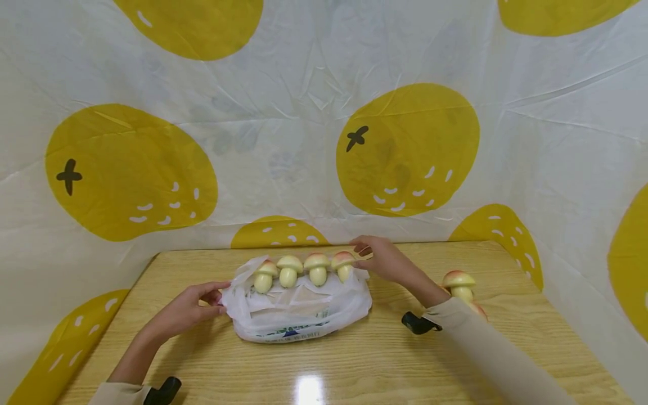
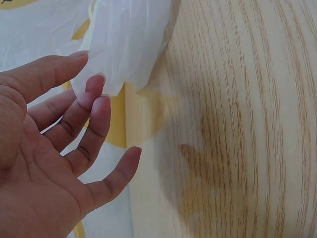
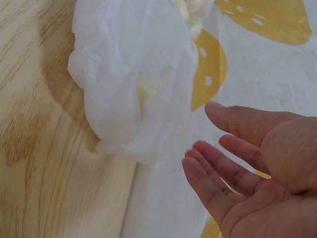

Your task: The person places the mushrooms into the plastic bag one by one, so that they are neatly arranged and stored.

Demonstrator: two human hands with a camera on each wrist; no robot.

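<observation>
A white plastic bag (image 1: 304, 315) with printed lettering lies on the wooden table, its opening spread. Several toy mushrooms (image 1: 317, 267), cream with reddish caps, stand in a row in that opening. At the bag's left end is my left hand (image 1: 194, 304). Its fingertips touch the thin film, with a gap between thumb and fingers in the left wrist view. My right hand (image 1: 379, 259) is raised by the rightmost mushroom (image 1: 343, 264), over the bag's back right corner. The right wrist view shows its fingers loosely bent, holding nothing and apart from the bag (image 3: 114, 89).
Other toy mushrooms (image 1: 459, 281) are on the table (image 1: 354, 365) at the right, partly hidden behind my right sleeve. A white cloth with yellow fruit prints (image 1: 283, 152) hangs along the back and sides. Dark wrist mounts (image 1: 420, 323) stick out below my wrists.
</observation>
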